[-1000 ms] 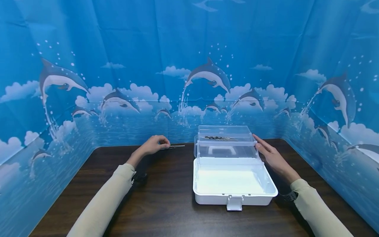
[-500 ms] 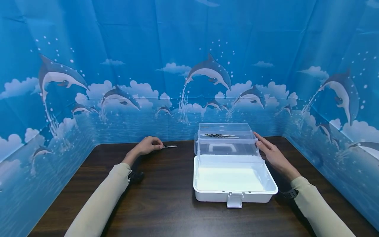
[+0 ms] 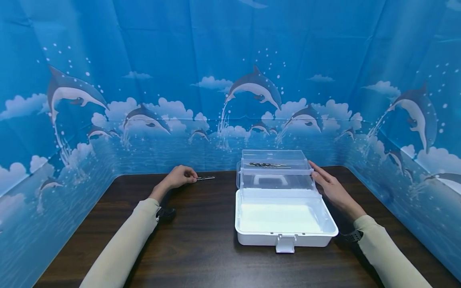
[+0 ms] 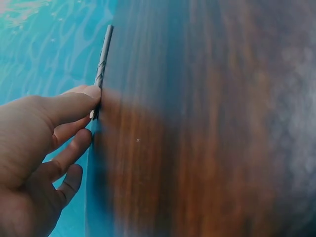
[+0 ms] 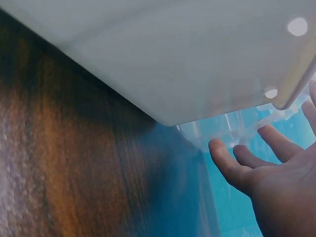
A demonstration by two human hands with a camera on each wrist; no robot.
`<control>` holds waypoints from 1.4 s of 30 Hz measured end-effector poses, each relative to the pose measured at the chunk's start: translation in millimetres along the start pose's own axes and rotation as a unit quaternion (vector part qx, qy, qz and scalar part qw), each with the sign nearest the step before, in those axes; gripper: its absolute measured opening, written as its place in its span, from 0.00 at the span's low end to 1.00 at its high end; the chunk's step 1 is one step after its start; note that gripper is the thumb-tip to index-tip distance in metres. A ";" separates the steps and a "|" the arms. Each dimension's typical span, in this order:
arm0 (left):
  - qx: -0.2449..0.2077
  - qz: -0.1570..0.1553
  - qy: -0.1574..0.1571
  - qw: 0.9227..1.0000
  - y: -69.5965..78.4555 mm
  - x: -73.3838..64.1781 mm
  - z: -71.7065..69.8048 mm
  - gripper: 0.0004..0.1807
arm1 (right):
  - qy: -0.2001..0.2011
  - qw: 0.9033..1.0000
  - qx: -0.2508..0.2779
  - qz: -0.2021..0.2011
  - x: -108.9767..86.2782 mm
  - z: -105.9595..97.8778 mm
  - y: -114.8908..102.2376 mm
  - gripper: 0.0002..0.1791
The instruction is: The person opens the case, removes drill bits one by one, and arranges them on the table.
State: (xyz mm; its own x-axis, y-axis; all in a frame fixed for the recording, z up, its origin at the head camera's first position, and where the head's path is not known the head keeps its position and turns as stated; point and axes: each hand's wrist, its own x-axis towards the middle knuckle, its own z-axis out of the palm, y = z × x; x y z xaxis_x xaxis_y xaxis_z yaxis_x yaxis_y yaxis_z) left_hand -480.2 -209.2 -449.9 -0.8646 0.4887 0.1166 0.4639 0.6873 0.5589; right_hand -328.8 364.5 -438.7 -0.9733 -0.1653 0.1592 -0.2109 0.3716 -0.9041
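Note:
At the far left part of the table, my left hand [image 3: 179, 177] pinches a metal drill bit [image 3: 206, 178] between thumb and fingertips. In the left wrist view the drill bit [image 4: 105, 52] has its smooth shank pointing away and its fluted end at the thumb. My right hand [image 3: 333, 193] rests at the right side of an open white storage box [image 3: 284, 241], its straight fingers against the raised clear tray [image 3: 275, 173]. Several drill bits [image 3: 267, 165] lie in that tray. From the right wrist, the fingers [image 5: 232, 163] appear spread beside the box's white wall.
The box's white lower compartment [image 3: 281, 218] faces me, its latch [image 3: 285, 244] hanging down at the front. A clear lid with a handle [image 3: 270, 182] leans back behind the trays. Dark wood table [image 3: 201, 248] lies between hand and box; a blue dolphin curtain [image 3: 173, 80] borders its back and sides.
My left hand has drawn slightly left with the drill bit, which sticks out less far to the right than before. The right hand and the box keep their places.

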 end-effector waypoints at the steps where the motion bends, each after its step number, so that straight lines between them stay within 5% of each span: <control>1: 0.004 0.002 0.003 1.000 -0.1 0.0 0.3 0.06 | 0.000 1.000 -0.001 0.000 0.1 -0.1 0.0 0.36; 10: 0.022 0.044 0.018 0.999 21.2 6.5 -0.5 0.11 | -0.002 1.000 0.000 0.002 1.1 0.1 -1.5 0.36; 19: 0.062 0.105 0.020 0.992 84.6 23.3 -3.5 0.13 | -0.002 1.000 -0.003 -0.001 1.0 -0.6 -4.1 0.37; 27: 0.042 0.183 0.055 0.981 145.9 42.4 0.8 0.10 | -0.007 1.000 0.004 -0.001 -0.2 2.5 -2.6 0.36; 34: 0.051 0.231 0.014 0.971 190.6 57.2 12.2 0.12 | -0.007 1.000 0.007 0.002 0.4 2.5 -1.5 0.36; 42: 0.103 0.249 -0.043 0.962 229.4 72.5 31.8 0.10 | 0.000 1.000 0.004 0.001 0.2 1.4 1.1 0.37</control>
State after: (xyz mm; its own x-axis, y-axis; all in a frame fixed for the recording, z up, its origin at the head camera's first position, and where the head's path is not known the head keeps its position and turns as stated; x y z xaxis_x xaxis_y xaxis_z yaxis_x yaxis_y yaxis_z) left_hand -430.4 0.9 -339.3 -0.5101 0.8214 0.2551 0.8527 0.4440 0.2753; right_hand -329.2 363.5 -440.2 -0.9739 -0.1636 0.1572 -0.2077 0.3642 -0.9079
